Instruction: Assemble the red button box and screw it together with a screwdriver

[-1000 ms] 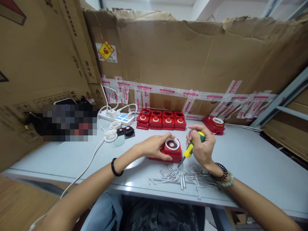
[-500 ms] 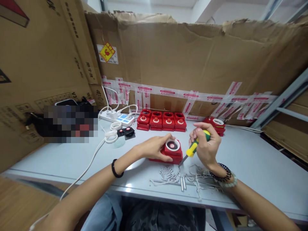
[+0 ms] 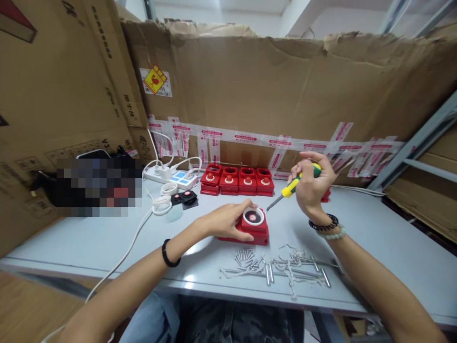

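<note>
My left hand [image 3: 233,222] grips a red box-shaped device [image 3: 262,233] from its left side, thumb and fingers around it. On its top is a white ring [image 3: 263,219] with a black disc and red centre inside. My right hand [image 3: 311,186] is closed around a screwdriver [image 3: 290,188] with a yellow and green handle. The shaft slants down to the left, and its tip is at the device's upper right edge; whether a screw sits there is too small to tell. Several loose screws [image 3: 244,257] lie in front of the device, beside metal rods and pale string [image 3: 291,271].
Red housings [image 3: 228,182] stand in a row behind, near a white power strip [image 3: 171,177]. White rings [image 3: 162,206] and black discs [image 3: 184,196] lie to the left. A large cardboard sheet [image 3: 232,85] closes off the back; a metal shelf frame [image 3: 410,143] stands right.
My right hand has lifted and moved away from me with the screwdriver. Its tip has gone from near the screws to the device's upper right edge. My left hand keeps its hold.
</note>
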A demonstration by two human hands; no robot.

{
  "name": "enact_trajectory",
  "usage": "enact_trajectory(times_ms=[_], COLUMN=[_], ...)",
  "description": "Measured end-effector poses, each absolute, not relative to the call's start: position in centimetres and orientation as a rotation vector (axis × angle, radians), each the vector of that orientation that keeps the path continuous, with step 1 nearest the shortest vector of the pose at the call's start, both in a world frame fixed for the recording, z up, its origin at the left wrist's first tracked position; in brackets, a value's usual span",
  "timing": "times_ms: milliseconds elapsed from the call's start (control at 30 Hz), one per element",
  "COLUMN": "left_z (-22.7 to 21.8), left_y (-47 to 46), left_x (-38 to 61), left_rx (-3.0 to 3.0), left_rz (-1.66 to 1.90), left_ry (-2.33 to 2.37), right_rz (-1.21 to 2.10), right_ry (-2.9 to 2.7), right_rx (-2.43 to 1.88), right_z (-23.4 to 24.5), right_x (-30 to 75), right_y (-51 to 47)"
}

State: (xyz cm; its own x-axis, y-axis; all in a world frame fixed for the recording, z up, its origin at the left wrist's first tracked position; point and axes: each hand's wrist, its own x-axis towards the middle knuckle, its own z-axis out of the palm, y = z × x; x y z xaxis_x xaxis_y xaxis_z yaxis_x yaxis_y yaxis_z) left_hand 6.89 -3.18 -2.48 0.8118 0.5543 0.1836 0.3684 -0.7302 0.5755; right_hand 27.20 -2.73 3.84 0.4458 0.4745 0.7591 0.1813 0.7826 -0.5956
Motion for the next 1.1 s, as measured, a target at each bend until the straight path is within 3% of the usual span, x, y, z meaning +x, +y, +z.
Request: enact_trajectory(times_ms=[633, 1100], left_z=[-2.2, -2.2], left_y=[-3.4, -3.4], left_x=[6.9, 6.9], left_rx=[2.497, 2.499], left_rz=[0.45, 0.441], left_ry=[0.713, 0.73], right_rz=[0.233, 0.009], right_ry=[-1.114, -1.314], right_rx=[-0.668, -0.832], right_z=[3.1, 1.9], right_x=[27.2, 26.7], right_y=[-1.3, -2.0])
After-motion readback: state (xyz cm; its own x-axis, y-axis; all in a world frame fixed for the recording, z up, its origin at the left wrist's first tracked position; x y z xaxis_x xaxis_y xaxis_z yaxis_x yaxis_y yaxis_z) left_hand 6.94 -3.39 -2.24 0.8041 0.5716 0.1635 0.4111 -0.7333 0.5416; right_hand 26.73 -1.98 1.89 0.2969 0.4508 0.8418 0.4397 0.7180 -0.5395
